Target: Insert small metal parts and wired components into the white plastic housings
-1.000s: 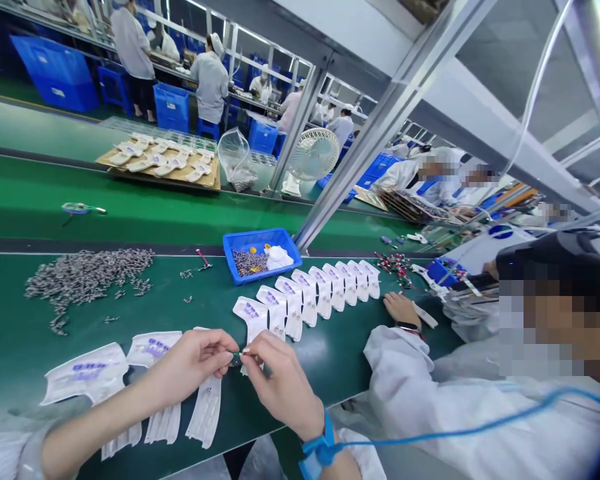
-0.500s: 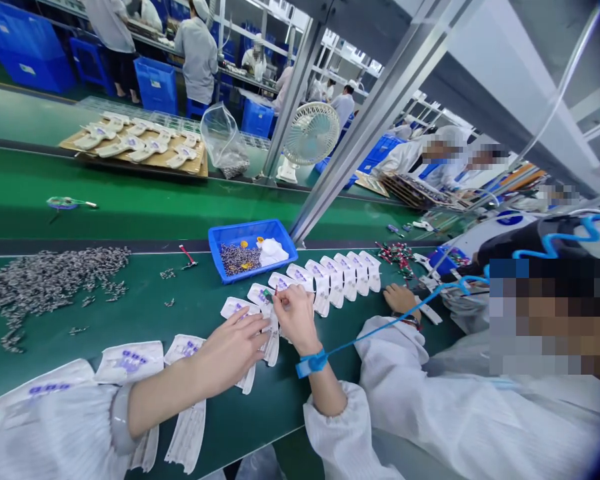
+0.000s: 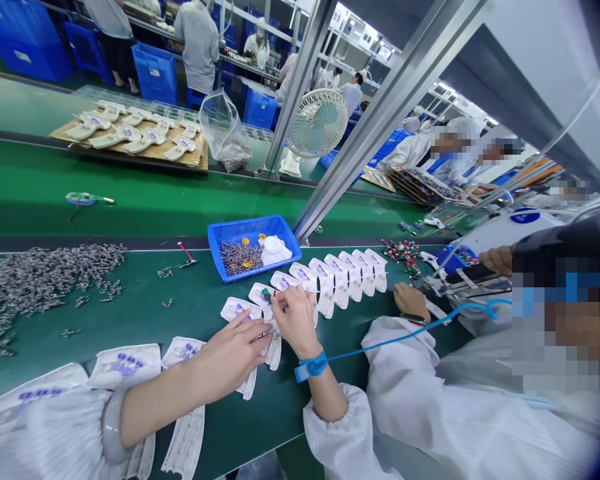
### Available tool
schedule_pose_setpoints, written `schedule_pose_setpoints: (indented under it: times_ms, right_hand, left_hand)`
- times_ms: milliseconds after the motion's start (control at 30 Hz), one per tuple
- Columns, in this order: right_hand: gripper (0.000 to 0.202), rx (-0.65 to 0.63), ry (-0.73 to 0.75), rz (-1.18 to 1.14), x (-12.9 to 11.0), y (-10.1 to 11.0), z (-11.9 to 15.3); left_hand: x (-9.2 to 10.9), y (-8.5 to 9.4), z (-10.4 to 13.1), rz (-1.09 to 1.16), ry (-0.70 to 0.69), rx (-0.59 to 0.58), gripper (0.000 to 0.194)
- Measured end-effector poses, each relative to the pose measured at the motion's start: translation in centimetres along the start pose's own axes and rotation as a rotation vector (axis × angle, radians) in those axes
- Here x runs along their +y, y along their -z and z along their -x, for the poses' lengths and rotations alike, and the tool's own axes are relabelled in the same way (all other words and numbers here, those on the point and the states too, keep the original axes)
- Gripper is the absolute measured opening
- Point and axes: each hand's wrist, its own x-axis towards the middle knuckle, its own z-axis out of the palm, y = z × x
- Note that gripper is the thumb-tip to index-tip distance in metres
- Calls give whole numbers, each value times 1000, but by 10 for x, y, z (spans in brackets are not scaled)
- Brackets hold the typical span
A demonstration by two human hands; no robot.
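Right hand (image 3: 295, 320) moved over white shells (image 3: 257, 294) | green part (image 3: 266, 294) pinched | left hand (image 3: 235, 347) alongside

Right hand (image 3: 297, 321) holding green part (image 3: 267, 295), left hand (image 3: 233, 353) over white shells (image 3: 233, 309)

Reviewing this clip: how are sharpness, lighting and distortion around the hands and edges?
Head view: left hand and right hand look fairly sharp and evenly lit, though the green part by the latter is too small to read; head view: the metal post slants, the right side looks stretched and the lower-right corner darkens.
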Motion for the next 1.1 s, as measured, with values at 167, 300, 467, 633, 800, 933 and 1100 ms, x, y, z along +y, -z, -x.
schedule_pose_setpoints:
  times_ms: [167,300,467,633,800,933,1100]
  right_hand:
    - [21,-2,28,26,-1,0,-1]
    - [21,-5,36,48,-1,0,0]
    - [20,-3,26,59,-3,0,1]
    - [20,-55,41,114,-4,3,-5]
    - [21,-114,6,193,-9,6,-9]
    - [19,-135,-8,218,-11,7,-9]
    - [13,-157,-24,163,-9,15,-6]
  left_hand:
    - [0,-1,0,-6,4,-16,27]
    - [0,-2,1,-2,8,-7,27]
    - [0,-3,0,13,12,-23,27]
    - [-1,1,-1,79,38,-71,28]
    - [-1,5,-2,115,56,-89,28]
    - [3,7,-4,109,59,-84,27]
    - [-8,28,-1,70,75,-10,12]
